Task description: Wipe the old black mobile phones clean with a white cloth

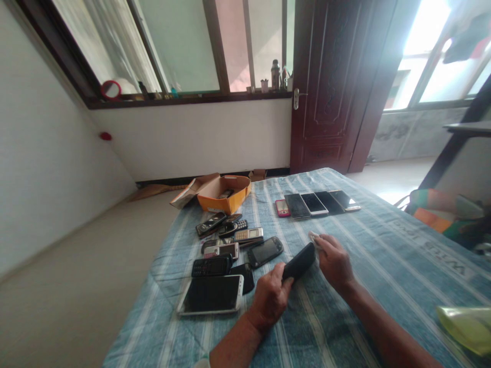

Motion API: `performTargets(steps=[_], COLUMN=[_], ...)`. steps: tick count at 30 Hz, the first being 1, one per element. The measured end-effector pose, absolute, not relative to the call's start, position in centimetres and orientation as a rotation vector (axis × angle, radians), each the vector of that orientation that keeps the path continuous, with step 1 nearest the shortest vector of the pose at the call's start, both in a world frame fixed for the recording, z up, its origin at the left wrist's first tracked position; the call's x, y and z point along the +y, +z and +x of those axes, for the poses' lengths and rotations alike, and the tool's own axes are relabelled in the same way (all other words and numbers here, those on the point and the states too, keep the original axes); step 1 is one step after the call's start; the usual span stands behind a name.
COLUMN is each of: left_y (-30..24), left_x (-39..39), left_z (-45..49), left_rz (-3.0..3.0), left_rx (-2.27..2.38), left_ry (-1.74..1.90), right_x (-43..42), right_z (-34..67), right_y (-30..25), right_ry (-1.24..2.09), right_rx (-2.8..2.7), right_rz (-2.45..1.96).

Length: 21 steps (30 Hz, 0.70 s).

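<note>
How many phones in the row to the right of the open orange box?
5, left to right: small red phone, dark grey phone, white-framed phone, black phone, pale-edged phone at the end. Any underneath would be hidden.

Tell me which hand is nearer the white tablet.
Left. The left hand is just right of the white tablet; the right hand is farther right and farther forward.

A blue striped cloth covers the surface. On it, an open orange box stands far left; jumbled mobile phones and a white-framed tablet lie nearer; smartphones line up far right beside a red phone.
</note>
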<state>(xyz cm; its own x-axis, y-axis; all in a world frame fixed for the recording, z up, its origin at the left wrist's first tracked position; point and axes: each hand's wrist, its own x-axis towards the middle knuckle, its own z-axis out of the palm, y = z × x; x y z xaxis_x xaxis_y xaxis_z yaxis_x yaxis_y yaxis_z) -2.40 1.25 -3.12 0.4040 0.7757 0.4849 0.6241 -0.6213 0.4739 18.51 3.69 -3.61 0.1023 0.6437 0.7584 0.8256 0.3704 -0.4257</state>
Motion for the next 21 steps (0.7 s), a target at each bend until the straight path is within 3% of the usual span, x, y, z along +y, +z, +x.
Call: performTargets(steps=[7, 14, 21], left_y=[-3.2, -3.0, -3.0], left_x=[1.3, 1.2, 1.2], left_z=[-2.4, -2.2, -2.4], left_rz=[2.459, 2.421, 2.467], left_rx=[1.168, 1.084, 1.152], left_ry=[1.065, 1.164, 1.095], right_x=[1.9, -0.4, 1.7], right_z=[16.1, 12.9, 15.8], right_y=[-1.4, -1.0, -1.1], right_ry=[-0.455, -0.363, -0.437], right_rx=[-1.831, -1.986, -1.857], right_rz=[-1.092, -0.911, -1.112])
